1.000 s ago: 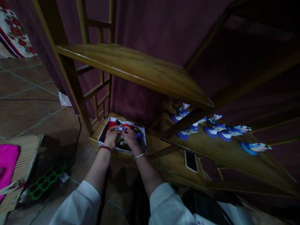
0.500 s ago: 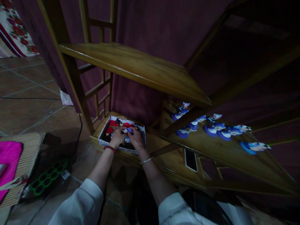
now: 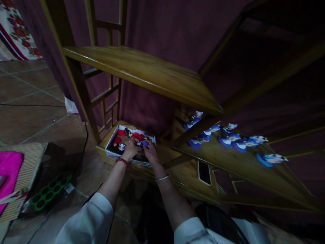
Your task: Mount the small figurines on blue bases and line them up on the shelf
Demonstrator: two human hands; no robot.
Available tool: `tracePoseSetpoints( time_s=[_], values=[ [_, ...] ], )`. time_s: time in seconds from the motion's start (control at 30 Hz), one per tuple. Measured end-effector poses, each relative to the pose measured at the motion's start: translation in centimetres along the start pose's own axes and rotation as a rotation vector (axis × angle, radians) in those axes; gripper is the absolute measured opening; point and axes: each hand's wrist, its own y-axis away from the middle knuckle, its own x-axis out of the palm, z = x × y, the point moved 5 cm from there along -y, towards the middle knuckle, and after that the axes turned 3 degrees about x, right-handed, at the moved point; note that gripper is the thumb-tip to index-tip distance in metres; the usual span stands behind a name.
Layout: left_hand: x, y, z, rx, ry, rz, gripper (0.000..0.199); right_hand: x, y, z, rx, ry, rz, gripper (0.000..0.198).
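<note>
A shallow white cardboard box point(image 3: 151, 137) with small painted figurines in it sits on the low wooden shelf. Both of my hands reach inside it. My left hand point(image 3: 130, 149), red beaded bracelet at the wrist, has its fingers bent down in the middle of the box; what they hold is hidden. At the right side, my right hand point(image 3: 151, 153) has its fingers closed on a blue-purple figurine point(image 3: 144, 143). A small white-and-blue figurine point(image 3: 121, 147) lies left of my left hand. Behind the hands are a black-haired figurine point(image 3: 127, 132) and red round pieces point(image 3: 136, 136).
A wooden board point(image 3: 142, 73) overhangs the box. Several blue-based figurines point(image 3: 230, 140) stand on the right shelf point(image 3: 243, 166), above a phone point(image 3: 204, 172). On the floor at left are a green holed tray point(image 3: 52, 191) and a cable point(image 3: 85, 149); a pink cloth point(image 3: 10, 176) lies on a mat.
My left hand has shifted right, uncovering the white-and-blue figurine at the box's left. My right hand has moved slightly right and down, with the blue-purple figurine at its fingertips. The view has shifted slightly.
</note>
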Motion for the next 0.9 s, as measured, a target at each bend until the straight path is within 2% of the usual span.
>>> tracePoseSetpoints(
  time_s=[0.17, 0.3, 0.43, 0.67, 0.8, 0.9],
  values=[
    [-0.2, 0.1, 0.0, -0.154, 0.232, -0.027, 0.033, 0.1, 0.3, -0.6, 0.111, -0.103, 0.022, 0.04],
    [-0.4, 0.1, -0.4, -0.161, 0.309, -0.022, 0.041, 0.2, 0.7, -0.1, 0.141, -0.195, 0.035, 0.04],
    [-0.7, -0.1, -0.2, -0.186, 0.381, -0.036, 0.036, 0.7, 1.1, 0.3, 0.24, -0.448, 0.092, 0.042],
    [-1.6, -0.5, -0.1, -0.223, 0.316, -0.123, 0.029, 1.1, 1.5, 0.8, 0.31, -0.634, 0.157, 0.037],
    [-1.7, -0.5, 0.0, -0.23, 0.314, -0.129, 0.03, 1.3, 1.6, 0.9, 0.328, -0.643, 0.147, 0.036],
    [-1.6, -0.7, 0.1, -0.178, 0.314, -0.103, 0.035, 1.4, 1.6, 1.2, 0.329, -0.646, 0.143, 0.035]
  ],
)
